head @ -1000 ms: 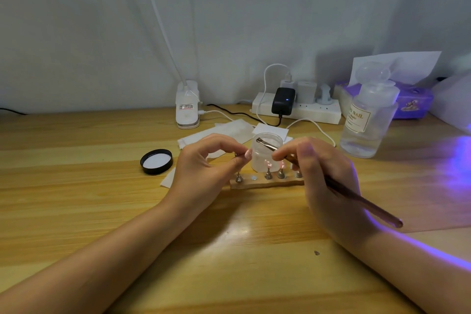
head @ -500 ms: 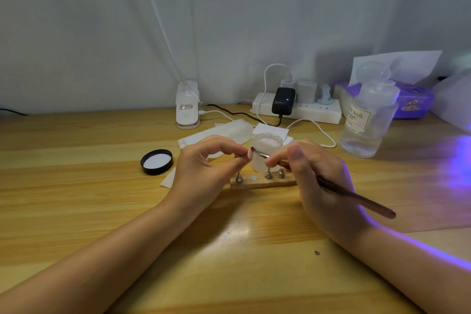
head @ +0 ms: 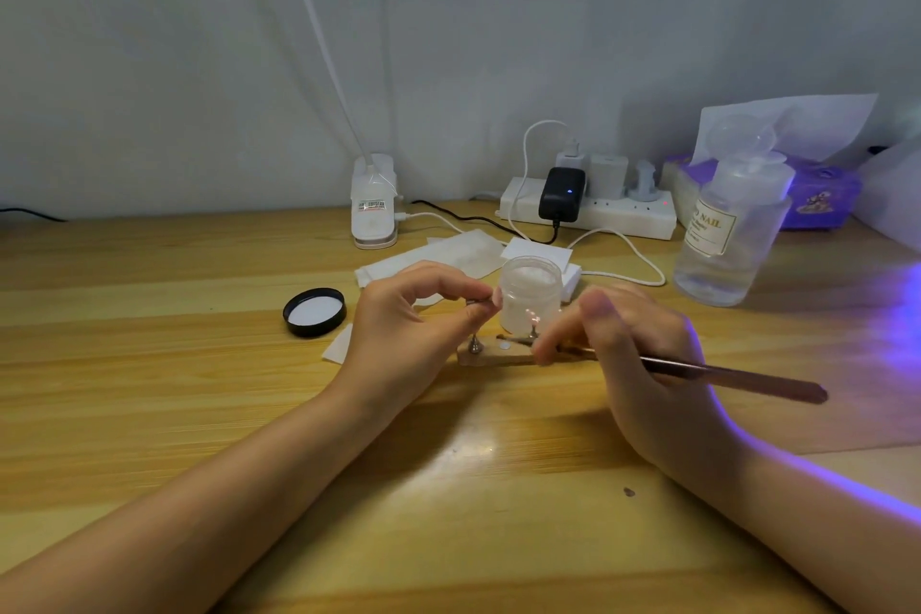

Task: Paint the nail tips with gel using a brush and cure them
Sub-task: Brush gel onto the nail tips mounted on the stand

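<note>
Left hand (head: 403,319) pinches a nail tip (head: 497,298) beside the gel jar (head: 530,294); right hand (head: 633,344) grips the brush (head: 732,376) before that jar

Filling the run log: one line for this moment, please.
left hand: pinches nail tip stand | right hand: holds brush low by wooden holder | gel jar: open, lid off

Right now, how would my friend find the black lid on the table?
Start at the wooden table and find the left hand. Just left of it, the round black lid lies upside down, beside a white paper sheet. It is the only black circle with a white inside.
</note>
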